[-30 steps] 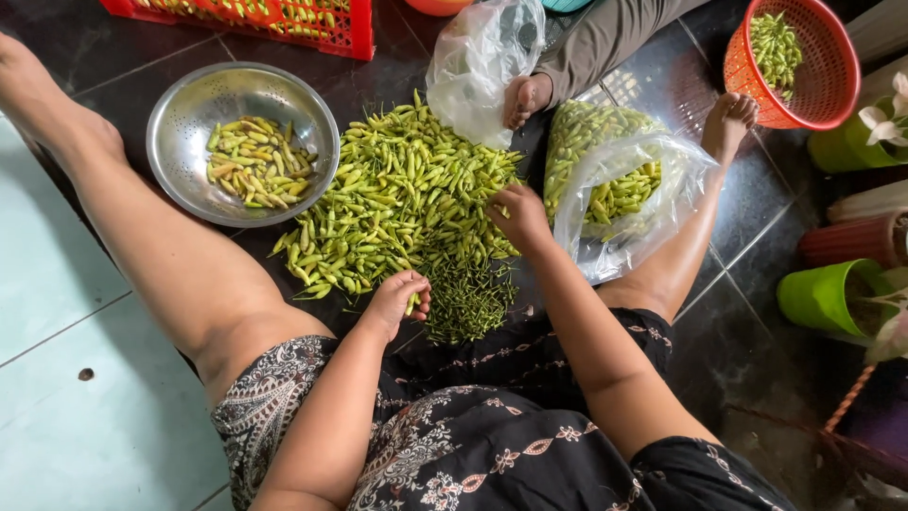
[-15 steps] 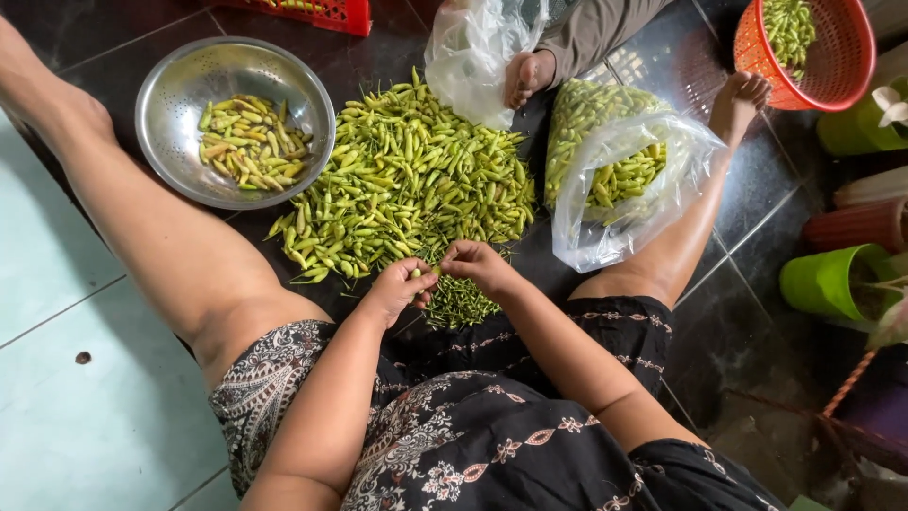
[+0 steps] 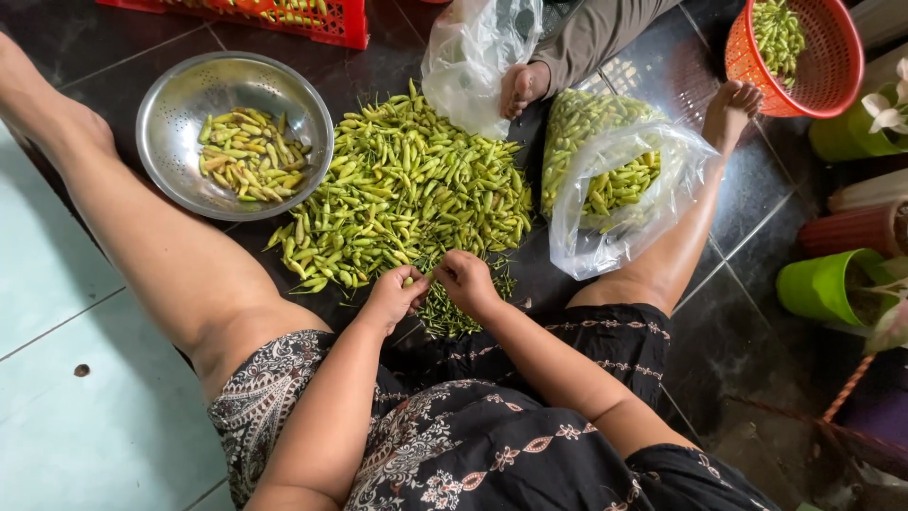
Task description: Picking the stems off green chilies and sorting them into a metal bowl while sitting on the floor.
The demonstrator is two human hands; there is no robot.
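Note:
I sit on a dark tiled floor with legs spread around a big heap of green chillies (image 3: 407,199). My left hand (image 3: 392,298) and my right hand (image 3: 466,281) meet at the near edge of the heap, both pinching one green chilli (image 3: 416,278) between their fingertips. Just below the hands lies a small dark pile of plucked stems (image 3: 449,312). A steel colander bowl (image 3: 170,104) with yellowish chillies stands at the upper left beside my left leg.
A clear plastic bag (image 3: 615,185) of chillies lies open by my right leg; another bag (image 3: 478,57) stands behind the heap. Another person's foot (image 3: 522,87) rests there. A red crate (image 3: 312,17), an orange basket (image 3: 818,57) and green pots (image 3: 823,284) line the edges.
My right hand came back from the heap to meet the left hand in front of me. Both now grip one chilli over the stem pile.

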